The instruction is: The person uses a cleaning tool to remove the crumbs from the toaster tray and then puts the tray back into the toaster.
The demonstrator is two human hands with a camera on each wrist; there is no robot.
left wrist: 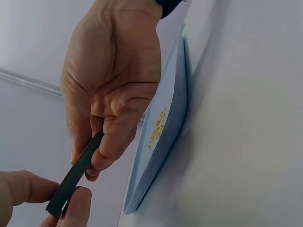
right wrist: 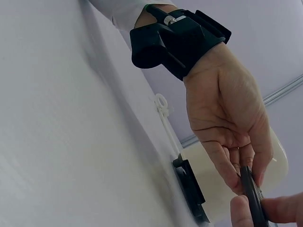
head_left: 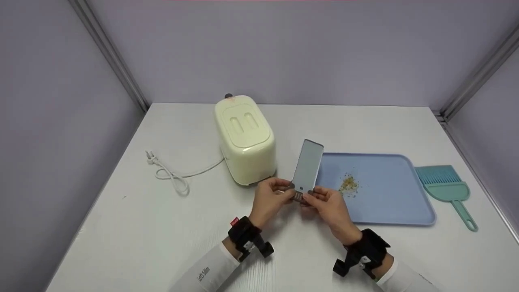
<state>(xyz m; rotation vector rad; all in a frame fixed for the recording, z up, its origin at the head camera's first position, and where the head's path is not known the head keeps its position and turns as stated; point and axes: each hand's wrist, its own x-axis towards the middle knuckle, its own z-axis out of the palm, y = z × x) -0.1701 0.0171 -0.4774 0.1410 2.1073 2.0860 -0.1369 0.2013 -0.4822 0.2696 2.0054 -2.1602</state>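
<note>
Both hands hold a narrow grey crumb tray (head_left: pixel 308 164) by its dark handle end, with the long flat plate angled up and away. My left hand (head_left: pixel 271 200) pinches the left corner between thumb and fingers. On the opposite corner, the right hand (head_left: pixel 330 209) has the same pinch. In the left wrist view the dark edge of the crumb tray (left wrist: pixel 75 172) shows side-on between the two hands. Just beyond the left hand stands a cream toaster (head_left: pixel 247 162) with a lid on top. Right of the crumb tray lies a blue serving tray (head_left: pixel 389 198) bearing a small heap of yellowish crumbs (head_left: pixel 348 184).
A white power cord (head_left: pixel 174 178) with its plug lies looped left of the toaster. At the far right a teal hand brush (head_left: pixel 448 190) touches the blue tray's edge. Pale wall panels (head_left: pixel 284 52) enclose the back and sides of the white table (head_left: pixel 162 235).
</note>
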